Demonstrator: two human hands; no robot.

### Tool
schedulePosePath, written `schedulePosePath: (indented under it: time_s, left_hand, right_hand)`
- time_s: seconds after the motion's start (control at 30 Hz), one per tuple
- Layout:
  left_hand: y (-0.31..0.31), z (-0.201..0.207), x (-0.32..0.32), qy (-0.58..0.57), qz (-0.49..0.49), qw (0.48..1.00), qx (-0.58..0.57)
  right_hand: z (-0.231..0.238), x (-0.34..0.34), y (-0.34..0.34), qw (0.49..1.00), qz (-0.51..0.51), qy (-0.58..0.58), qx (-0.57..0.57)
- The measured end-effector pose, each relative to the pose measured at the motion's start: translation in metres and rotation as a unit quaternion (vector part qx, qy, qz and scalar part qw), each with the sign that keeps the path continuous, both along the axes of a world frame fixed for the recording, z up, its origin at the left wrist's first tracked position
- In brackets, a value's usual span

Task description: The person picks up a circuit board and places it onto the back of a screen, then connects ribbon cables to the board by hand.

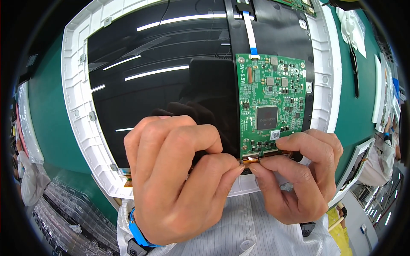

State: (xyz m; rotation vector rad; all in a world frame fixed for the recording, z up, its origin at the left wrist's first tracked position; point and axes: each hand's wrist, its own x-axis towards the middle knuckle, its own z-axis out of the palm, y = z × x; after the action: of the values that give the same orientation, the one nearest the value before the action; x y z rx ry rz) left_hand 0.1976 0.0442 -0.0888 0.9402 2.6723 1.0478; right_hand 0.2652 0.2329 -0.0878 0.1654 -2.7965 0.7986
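A green circuit board with a dark square chip lies on the right part of a glossy black panel, inside a white plastic frame. Along the board's near edge runs an amber flex cable, close to the connectors there. My left hand pinches the cable from the left, thumb and forefinger together. From the right, my right hand pinches it too, its forefinger over the board's near edge. The fingertips hide how the cable's end sits. A white ribbon cable with blue ends joins the board's far edge.
Beneath the frame is a green work surface. On its right lie a white cloth and a thin black strip. Clear plastic trays are at lower left. A white-framed panel leans at the right.
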Motion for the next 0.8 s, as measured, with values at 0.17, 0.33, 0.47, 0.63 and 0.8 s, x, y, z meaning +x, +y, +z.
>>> schedulePosePath:
  time_s: [0.17, 0.33, 0.47, 0.63, 0.8]
  left_hand:
    - [0.0000, 0.0013, -0.0005, -0.004, 0.000, 1.000, -0.005]
    - [0.0008, 0.0028, -0.0009, -0.012, 0.003, 1.000, -0.007]
    - [0.0012, 0.0023, -0.0011, -0.018, 0.004, 1.000, -0.002]
    - [0.0014, 0.0023, -0.0001, -0.015, 0.007, 1.000, -0.004]
    - [0.0018, 0.0032, -0.0001, -0.011, 0.008, 1.000, -0.003]
  right_hand:
    - [-0.0005, 0.0007, 0.0002, 1.000, 0.001, 0.004, 0.000]
    - [-0.0017, 0.0016, -0.0010, 1.000, 0.000, 0.006, 0.004]
    - [-0.0014, 0.0024, -0.0040, 1.000, -0.017, -0.003, 0.001]
    - [0.0041, -0.0010, -0.0049, 0.999, -0.016, -0.029, 0.015]
    - [0.0064, -0.0010, -0.0034, 0.999, -0.014, -0.048, 0.018]
